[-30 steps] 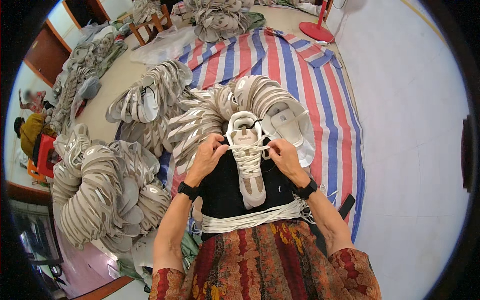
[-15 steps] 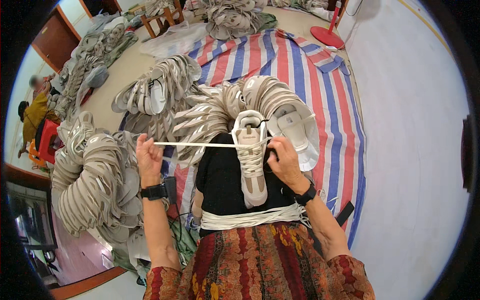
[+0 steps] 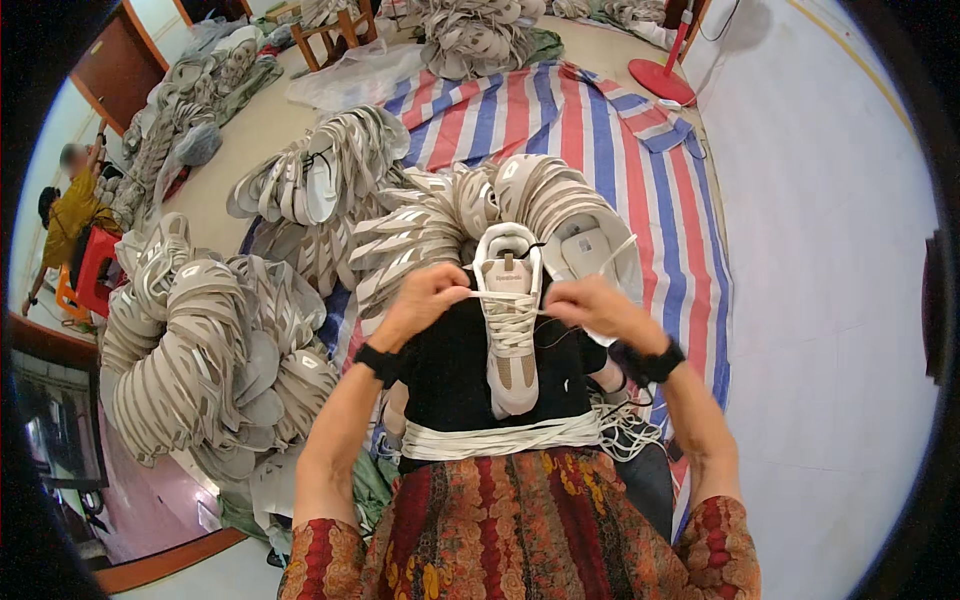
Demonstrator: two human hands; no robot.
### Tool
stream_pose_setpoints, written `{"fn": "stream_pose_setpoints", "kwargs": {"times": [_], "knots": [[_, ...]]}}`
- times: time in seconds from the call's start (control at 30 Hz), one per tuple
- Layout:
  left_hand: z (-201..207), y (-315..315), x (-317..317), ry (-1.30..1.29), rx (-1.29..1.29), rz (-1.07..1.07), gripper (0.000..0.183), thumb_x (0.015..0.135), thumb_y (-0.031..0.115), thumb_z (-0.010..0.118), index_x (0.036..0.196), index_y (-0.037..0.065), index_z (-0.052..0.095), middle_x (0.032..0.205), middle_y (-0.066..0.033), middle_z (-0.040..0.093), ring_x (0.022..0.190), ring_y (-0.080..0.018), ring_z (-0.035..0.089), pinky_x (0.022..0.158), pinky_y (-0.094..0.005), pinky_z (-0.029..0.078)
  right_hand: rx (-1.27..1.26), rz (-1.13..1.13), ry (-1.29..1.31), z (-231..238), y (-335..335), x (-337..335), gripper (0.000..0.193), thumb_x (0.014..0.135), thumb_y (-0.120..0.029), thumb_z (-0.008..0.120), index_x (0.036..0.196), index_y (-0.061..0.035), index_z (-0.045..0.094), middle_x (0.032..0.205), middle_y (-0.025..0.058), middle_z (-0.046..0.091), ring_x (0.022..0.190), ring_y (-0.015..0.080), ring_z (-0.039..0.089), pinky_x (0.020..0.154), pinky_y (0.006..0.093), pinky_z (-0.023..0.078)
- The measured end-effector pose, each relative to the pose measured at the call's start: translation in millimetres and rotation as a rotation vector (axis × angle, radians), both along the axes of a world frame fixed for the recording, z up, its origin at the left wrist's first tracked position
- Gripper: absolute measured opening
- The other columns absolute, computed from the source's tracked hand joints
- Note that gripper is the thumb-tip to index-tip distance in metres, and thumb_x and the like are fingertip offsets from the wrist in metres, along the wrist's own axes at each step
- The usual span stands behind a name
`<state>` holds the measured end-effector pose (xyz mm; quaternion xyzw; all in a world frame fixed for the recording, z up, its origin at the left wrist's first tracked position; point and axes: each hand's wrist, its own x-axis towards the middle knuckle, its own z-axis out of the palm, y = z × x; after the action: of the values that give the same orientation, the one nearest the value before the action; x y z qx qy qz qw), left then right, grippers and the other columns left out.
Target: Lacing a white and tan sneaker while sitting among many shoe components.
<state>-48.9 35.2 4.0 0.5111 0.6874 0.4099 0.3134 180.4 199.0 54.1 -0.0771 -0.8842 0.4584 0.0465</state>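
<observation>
A beige and white sneaker (image 3: 513, 365) rests on the black cloth (image 3: 445, 365) over my lap, its toe toward me. White laces criss-cross its front. At the left of the upper eyelets, my left hand (image 3: 432, 298) is closed on a lace end, pinching it close to the shoe. My right hand (image 3: 597, 305), slightly blurred, pinches lace on the opposite side, with a loose end sticking up beyond it. A bundle of white shoelaces (image 3: 500, 437) lies across my waist, and more strands hang in a tangle at its right.
Stacked shoe uppers (image 3: 190, 360) curve along the left, with another row (image 3: 420, 225) just beyond the sneaker. A striped sheet (image 3: 610, 110) covers the floor. A white wall (image 3: 820, 300) stands at right, a red round stand base (image 3: 662, 82) far right. Another person (image 3: 75, 215) is at far left.
My left hand has come in from far left to beside the shoe, and the long stretched lace is now short. My right hand has shifted slightly right. The person at far left has changed posture.
</observation>
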Motion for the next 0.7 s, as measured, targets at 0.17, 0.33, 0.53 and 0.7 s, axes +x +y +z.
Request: {"fn": "stream_pose_setpoints", "kwargs": {"times": [0.17,0.33,0.53,0.7], "knots": [[4.2,-103.2,-65.9,-0.03,-0.153,0.147,0.013,0.078,0.011,0.061,0.082,0.0,0.065,0.065,0.0005,0.057,0.057,-0.0059,0.047,0.051,-0.0222,0.039,0.08,-0.194,-0.17,50.5,82.7,74.1,0.013,0.081,-0.011,0.057,0.082,0.0015,0.06,0.064,0.0025,0.055,0.059,0.0093,0.049,0.055,0.0243,0.041],[-6.7,-231.0,-92.9,0.108,-0.375,0.435,0.011,0.077,0.009,0.06,0.082,0.0,0.066,0.058,-0.0009,0.055,0.054,-0.0074,0.047,0.05,-0.0235,0.037,0.29,-0.503,-0.207,81.8,129.8,171.0,0.013,0.081,-0.009,0.055,0.078,0.0043,0.057,0.061,0.0058,0.053,0.059,0.0105,0.05,0.057,0.0248,0.042],[-36.8,-297.8,-92.9,0.545,-0.278,0.623,0.011,0.076,0.005,0.058,0.085,0.001,0.065,0.063,-0.0108,0.055,0.056,-0.0123,0.051,0.053,-0.0275,0.04,0.916,-0.889,0.058,59.1,125.1,233.2,0.009,0.08,-0.008,0.056,0.084,0.0001,0.059,0.066,0.0112,0.052,0.057,0.0206,0.049,0.057,0.0307,0.041],[-84.4,-271.9,-74.9,0.842,-0.092,0.784,0.016,0.079,0.004,0.054,0.093,0.002,0.062,0.071,-0.0139,0.059,0.063,-0.0248,0.056,0.061,-0.0305,0.044,1.371,-1.173,0.241,28.4,46.5,250.8,0.013,0.082,-0.011,0.056,0.09,-0.0037,0.062,0.07,0.0099,0.052,0.059,0.025,0.046,0.061,0.0341,0.041]]}}
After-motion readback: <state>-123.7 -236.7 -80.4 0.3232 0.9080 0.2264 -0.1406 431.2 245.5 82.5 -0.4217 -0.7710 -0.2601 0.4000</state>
